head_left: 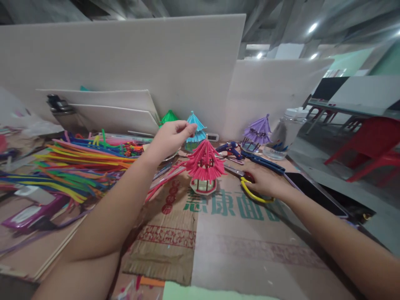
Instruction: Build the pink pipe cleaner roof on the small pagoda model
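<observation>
A small pavilion with a pleated red two-tier roof [206, 162] stands upright on an octagonal base in the middle of the cardboard. Raised behind it to the left is my left hand [171, 135], thumb and fingertips pinched together; whatever they hold, if anything, I cannot make out. The fingertips overlap the blue-roofed pavilion [196, 137] in view; contact cannot be judged. To the right, my right hand [264, 179] lies low with its fingers around the handle of scissors [254, 196], which have a yellow loop. The blades point left toward the red pavilion.
Pipe cleaners in many colours [84, 162] spread across the left. A green-roofed pavilion [168, 116] and a purple-roofed one [258, 131] stand at the back, near a glue gun [229, 148] and a clear jar [286, 135]. A phone [315, 193] lies at right.
</observation>
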A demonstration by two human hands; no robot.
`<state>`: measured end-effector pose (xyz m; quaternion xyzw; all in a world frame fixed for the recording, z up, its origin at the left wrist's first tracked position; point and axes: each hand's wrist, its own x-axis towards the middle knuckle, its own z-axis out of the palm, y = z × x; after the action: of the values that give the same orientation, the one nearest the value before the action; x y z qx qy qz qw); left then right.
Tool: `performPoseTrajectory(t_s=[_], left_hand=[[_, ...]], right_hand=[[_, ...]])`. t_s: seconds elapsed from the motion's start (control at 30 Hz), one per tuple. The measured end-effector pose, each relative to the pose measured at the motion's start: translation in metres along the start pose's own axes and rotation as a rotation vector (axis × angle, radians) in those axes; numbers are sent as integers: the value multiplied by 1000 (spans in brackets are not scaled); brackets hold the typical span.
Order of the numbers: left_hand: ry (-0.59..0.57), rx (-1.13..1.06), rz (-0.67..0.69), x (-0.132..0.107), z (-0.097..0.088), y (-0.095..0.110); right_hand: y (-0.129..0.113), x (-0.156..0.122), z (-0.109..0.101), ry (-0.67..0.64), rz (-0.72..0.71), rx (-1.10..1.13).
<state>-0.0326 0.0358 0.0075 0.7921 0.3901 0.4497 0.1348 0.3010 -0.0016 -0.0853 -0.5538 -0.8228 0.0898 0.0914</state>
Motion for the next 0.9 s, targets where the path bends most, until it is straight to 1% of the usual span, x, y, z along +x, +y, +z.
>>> performPoseTrajectory(t_s=[0.07, 0.1, 0.13, 0.2, 0.27, 0.33, 0.4, 0.5, 0.6, 0.7, 0.9], left_hand=[[1, 36, -16, 0, -12, -2], [-27, 46, -24, -1, -17, -4], [-68, 68, -34, -2, -20, -6], [-182, 184, -66, -6, -23, -14], [-302, 356, -107, -13, -21, -26], [-424, 532, -167, -21, -13, -43], [-474, 584, -190, -27, -2, -62], [-470, 648, -228, -32, 15, -88], [-462, 715, -280, -34, 27, -102], [-470, 747, -311, -36, 32, -103], [-504, 751, -332, -35, 33, -92]], right_hand=[[-4, 0, 2, 15, -1, -88], [-5, -1, 3, 23, -3, -123], [-5, -1, 5, 30, -8, -146], [-3, -1, 11, 54, -12, -156], [1, 0, 18, 81, -27, -144], [6, 2, 24, 105, -45, -129], [9, 4, 27, 128, -46, -112], [12, 6, 31, 177, -11, -87], [13, 6, 33, 208, 15, -71], [15, 6, 36, 225, 23, -62], [21, 7, 39, 253, 22, -45]])
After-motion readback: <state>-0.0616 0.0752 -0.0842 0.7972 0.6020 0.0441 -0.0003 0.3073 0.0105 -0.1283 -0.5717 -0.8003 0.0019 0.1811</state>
